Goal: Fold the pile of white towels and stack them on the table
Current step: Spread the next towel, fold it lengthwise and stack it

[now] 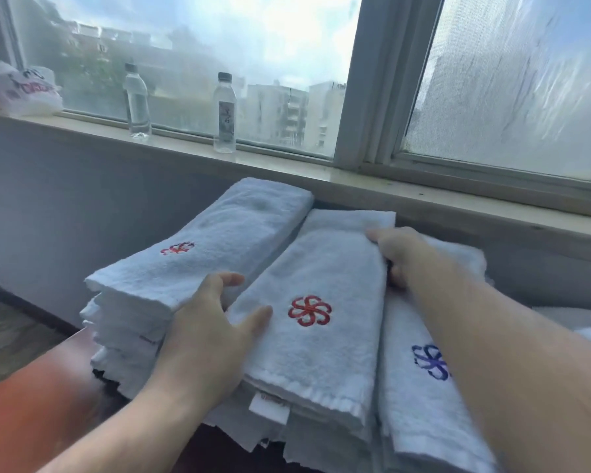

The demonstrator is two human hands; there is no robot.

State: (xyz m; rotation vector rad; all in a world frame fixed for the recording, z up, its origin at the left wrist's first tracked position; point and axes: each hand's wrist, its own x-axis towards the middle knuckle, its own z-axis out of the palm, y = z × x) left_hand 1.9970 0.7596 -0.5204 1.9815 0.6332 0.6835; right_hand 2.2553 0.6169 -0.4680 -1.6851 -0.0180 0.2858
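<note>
At the centre, a folded white towel [321,302] with a red flower emblem lies on the table [65,363], the left hand [209,339] gripping its 9 o'clock edge and the right hand [403,257] pinching its 2 o'clock corner. A stack of folded towels [198,254] sits at 10 o'clock, a blue-emblem towel [420,387] at 4 o'clock, and two bottles [224,114] on the windowsill [287,172] at 12

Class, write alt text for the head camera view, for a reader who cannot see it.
A left hand and a right hand hold the sides of a folded white towel with a red flower emblem, between a stack of folded towels and a blue-emblem towel. Two water bottles stand on the windowsill behind.
</note>
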